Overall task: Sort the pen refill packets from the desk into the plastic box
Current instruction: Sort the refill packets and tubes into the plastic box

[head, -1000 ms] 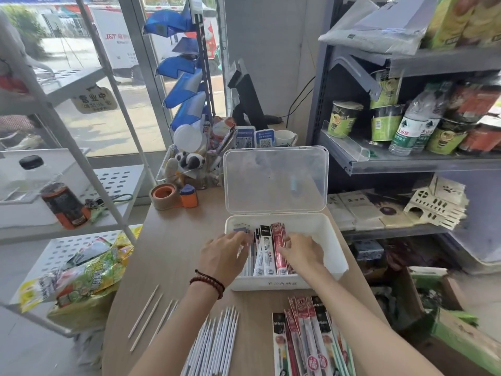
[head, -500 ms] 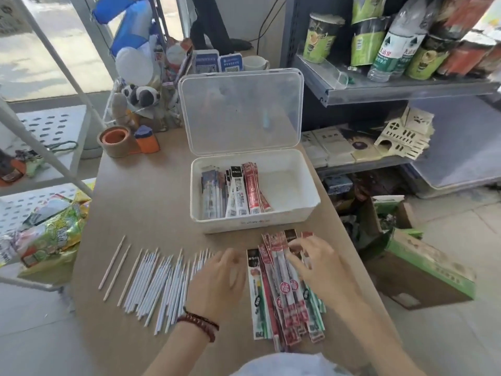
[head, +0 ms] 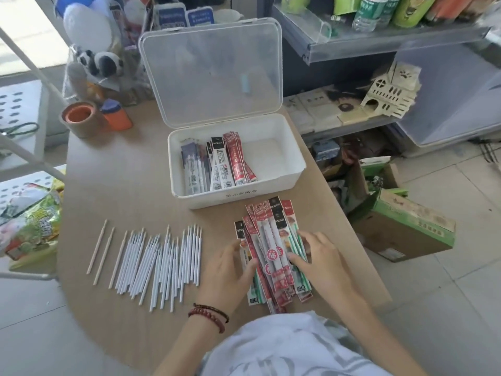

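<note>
While left hand (head: 227,270) and right hand (head: 322,261) flank it: packet stack (head: 271,232).
Long axis toward box (head: 244,198); grips released, pressing sides.

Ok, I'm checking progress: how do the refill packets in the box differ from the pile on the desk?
The boxed packets lie side by side at the left of the box, untouched. The desk pile is fanned and overlapping, with the left hand and right hand touching its sides. The desk pile has green-edged packets; the boxed packets show none. Both include red and black-topped packets.
</note>
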Demonstrator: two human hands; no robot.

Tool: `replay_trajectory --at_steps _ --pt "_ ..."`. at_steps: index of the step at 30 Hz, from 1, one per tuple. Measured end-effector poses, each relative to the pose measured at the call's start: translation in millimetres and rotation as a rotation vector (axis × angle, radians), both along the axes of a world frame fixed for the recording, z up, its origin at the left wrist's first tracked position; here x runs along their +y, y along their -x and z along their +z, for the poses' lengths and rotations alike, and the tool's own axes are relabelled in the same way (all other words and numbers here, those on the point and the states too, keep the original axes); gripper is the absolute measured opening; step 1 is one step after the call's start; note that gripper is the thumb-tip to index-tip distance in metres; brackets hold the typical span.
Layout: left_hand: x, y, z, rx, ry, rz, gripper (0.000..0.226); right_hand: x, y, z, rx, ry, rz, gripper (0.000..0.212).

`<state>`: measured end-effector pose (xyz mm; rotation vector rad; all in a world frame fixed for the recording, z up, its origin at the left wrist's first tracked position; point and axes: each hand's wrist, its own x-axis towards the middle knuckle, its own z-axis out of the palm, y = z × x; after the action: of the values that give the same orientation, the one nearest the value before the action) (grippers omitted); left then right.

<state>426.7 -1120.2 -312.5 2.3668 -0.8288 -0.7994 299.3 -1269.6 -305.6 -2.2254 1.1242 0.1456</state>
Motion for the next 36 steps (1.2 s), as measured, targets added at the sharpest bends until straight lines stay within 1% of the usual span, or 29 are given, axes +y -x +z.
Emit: replay_trajectory --at_steps 2,6,11,14,15,18,19,24,30,36 --pt "-3.8 0.7 2.3 0.006 0.007 -0.025 0.063 -0.3 -2.9 0.1 -0.002 0.004 0.009 0.056" --pt "-11.1 -0.8 6.7 0.067 0.047 0.006 0.073 -1.8 -6.6 2.6 -0.025 0.001 0.017 0.053" --pt "-21.3 2.9 10.6 0.076 0.052 -0.013 0.081 1.0 -8.0 2.2 -0.106 -0.055 0.004 0.051" --pt "-26.1 5.1 10.7 0.096 0.081 0.013 0.083 4.4 -6.9 -1.5 -0.170 -0.111 -0.021 0.049" --pt "-27.0 5.6 10.5 0.114 0.100 0.027 0.080 5.3 -6.5 -2.6 -0.185 -0.134 -0.022 0.049" --pt "-28.3 6.0 11.0 0.152 0.152 0.074 0.051 9.4 -6.5 -3.7 -0.214 -0.198 0.004 0.046" --pt "-28.7 5.7 10.6 0.154 0.164 0.092 0.048 11.5 -7.1 -4.0 -0.219 -0.211 0.012 0.046" --pt "-28.1 4.5 3.1 0.257 0.178 0.233 0.050 22.7 -10.9 -3.5 -0.261 -0.312 0.031 0.047" --pt "-28.3 0.6 -0.2 0.337 0.192 0.356 0.048 27.9 -12.1 -4.1 -0.287 -0.332 0.081 0.048" --pt "-20.2 -11.3 -3.0 0.495 0.201 0.453 0.041 20.8 -17.8 9.1 -0.314 -0.322 0.090 0.035"
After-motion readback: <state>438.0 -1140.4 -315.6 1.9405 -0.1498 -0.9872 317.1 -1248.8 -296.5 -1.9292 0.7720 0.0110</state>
